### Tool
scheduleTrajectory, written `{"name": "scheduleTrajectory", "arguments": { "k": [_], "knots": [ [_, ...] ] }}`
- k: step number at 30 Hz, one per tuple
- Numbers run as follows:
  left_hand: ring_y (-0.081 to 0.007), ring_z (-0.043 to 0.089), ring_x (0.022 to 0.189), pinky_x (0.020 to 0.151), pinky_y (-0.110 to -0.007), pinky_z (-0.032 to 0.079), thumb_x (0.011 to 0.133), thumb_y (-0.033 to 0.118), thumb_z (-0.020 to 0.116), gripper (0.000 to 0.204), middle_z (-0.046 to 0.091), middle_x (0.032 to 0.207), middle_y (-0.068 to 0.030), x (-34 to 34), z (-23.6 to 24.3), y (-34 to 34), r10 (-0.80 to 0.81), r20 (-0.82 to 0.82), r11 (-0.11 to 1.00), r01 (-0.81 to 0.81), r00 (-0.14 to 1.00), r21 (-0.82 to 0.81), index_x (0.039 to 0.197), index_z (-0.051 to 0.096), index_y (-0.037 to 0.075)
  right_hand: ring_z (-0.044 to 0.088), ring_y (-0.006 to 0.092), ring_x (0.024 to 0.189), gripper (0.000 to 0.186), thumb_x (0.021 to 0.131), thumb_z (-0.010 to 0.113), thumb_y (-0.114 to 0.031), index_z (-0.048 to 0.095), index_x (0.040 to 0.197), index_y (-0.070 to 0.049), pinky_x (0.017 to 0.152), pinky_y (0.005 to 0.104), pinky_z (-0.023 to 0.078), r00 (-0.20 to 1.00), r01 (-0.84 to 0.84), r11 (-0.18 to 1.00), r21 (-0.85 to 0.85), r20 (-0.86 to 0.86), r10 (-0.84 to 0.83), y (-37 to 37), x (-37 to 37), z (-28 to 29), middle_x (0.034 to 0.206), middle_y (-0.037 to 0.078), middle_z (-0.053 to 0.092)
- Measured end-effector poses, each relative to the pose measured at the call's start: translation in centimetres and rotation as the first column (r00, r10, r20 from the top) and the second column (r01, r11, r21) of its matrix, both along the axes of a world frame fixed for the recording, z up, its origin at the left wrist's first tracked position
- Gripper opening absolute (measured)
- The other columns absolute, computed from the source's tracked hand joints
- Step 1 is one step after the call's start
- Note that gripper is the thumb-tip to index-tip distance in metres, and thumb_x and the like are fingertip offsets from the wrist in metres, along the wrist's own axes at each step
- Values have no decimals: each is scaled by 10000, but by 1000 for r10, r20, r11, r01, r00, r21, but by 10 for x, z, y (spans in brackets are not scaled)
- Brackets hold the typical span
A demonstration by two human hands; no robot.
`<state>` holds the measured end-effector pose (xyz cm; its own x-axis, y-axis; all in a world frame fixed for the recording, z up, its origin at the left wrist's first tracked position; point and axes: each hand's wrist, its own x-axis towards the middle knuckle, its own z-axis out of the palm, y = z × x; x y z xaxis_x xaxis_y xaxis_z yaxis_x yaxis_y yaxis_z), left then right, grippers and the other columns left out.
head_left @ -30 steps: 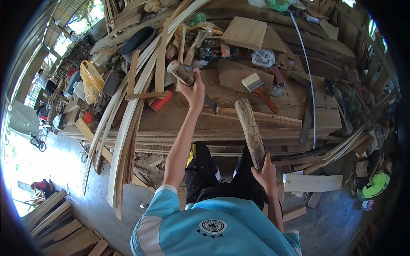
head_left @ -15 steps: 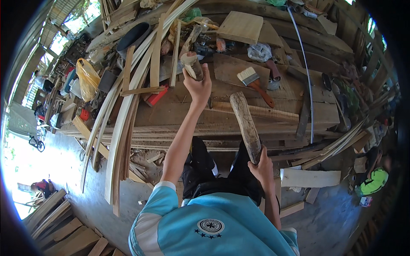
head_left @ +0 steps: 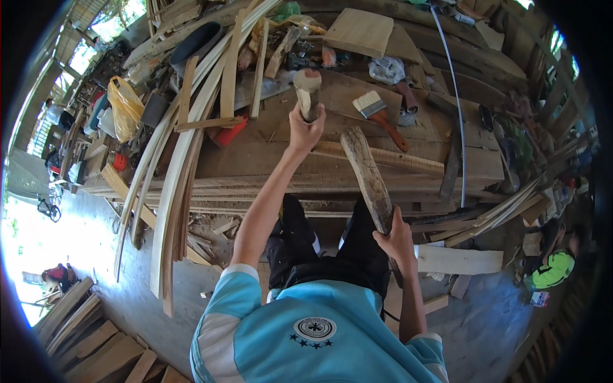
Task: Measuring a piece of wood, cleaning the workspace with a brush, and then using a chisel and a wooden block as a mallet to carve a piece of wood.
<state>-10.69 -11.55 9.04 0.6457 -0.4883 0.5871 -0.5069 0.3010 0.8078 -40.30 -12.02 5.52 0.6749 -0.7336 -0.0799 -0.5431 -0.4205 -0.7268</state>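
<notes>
My left hand (head_left: pixel 307 131) is closed around a short, thick piece of wood (head_left: pixel 308 96), held upright above the bench with its rounded, reddish end up. Whatever lies under the fist is hidden. Lower down on the right, my right hand (head_left: pixel 397 239) grips the near end of a long, rough wooden club (head_left: pixel 367 175), which slants up and away to the left. A curved wooden strip (head_left: pixel 383 159) lies on the workbench (head_left: pixel 255 156) behind the club. Beyond it rests a paintbrush (head_left: pixel 381 120) with pale bristles and a brown handle.
Long thin wood strips (head_left: pixel 182 191) overhang the bench's front edge at left, beside a red object (head_left: pixel 230 132). A yellow plastic bag (head_left: pixel 124 108) and a dark bucket (head_left: pixel 196 48) stand farther left. A pale board (head_left: pixel 361 33) lies at the back. Someone in a bright green top (head_left: pixel 553 269) is at far right.
My left hand has shifted right and a little nearer, tilting the short wood more upright. My right hand still holds the club, which has moved slightly. The whole view has shifted a little.
</notes>
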Motion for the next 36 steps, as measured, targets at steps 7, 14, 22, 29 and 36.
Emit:
{"name": "scheduleTrajectory", "arguments": {
  "k": [7, 14, 22, 29, 36],
  "knots": [
    [-22, 295, 495, 443, -213, 255, 776, -37, 475, 252, 329, 553, 68, 5, 2, -2, -137, -161, 990, 128, 977, -64, 615, 333, 95, 551, 343, 941, 720, 600, 671, -127, 322, 1211, 22, 805, 366, 430, 998, -49, 998, 35, -37, 50, -17, 3, 43, 951, 270, 557],
    [-15, 344, 513, 439, -210, 282, 782, 34, 504, 94, 415, 546, 39, 5, -3, 5, -141, -99, 990, 143, 985, 14, 718, 436, 33, 595, 305, 859, 664, 662, 646, -112, 311, 1223, 5, 764, 365, 480, 903, -62, 856, -514, 336, 267, -31, 39, 204, 1003, 210, 562],
    [-9, 294, 509, 452, -192, 245, 784, -24, 477, 271, 334, 546, 69, 0, 4, 10, -100, -186, 994, 91, 978, -58, 593, 326, 97, 597, 298, 858, 678, 673, 621, -62, 299, 1268, -84, 748, 396, 484, 950, -312, 814, -490, -180, 256, -39, 69, 217, 982, 202, 578],
    [-5, 343, 508, 456, -177, 274, 772, -35, 483, 221, 380, 560, 62, 14, -8, 10, -81, -220, 992, 57, 972, -117, 621, 371, 82, 618, 263, 790, 699, 673, 605, -28, 291, 1291, -116, 672, 364, 518, 867, -204, 732, -650, 226, 443, -36, 77, 242, 979, 185, 585],
    [-19, 347, 521, 451, -197, 289, 764, 8, 531, 182, 412, 564, 50, 15, -6, 10, -112, -177, 989, 92, 978, -117, 634, 413, 54, 626, 277, 673, 743, 661, 627, -37, 278, 1302, -177, 570, 375, 516, 904, -406, 668, -624, -167, 393, -45, 89, 230, 916, 198, 596]
  ]
}}
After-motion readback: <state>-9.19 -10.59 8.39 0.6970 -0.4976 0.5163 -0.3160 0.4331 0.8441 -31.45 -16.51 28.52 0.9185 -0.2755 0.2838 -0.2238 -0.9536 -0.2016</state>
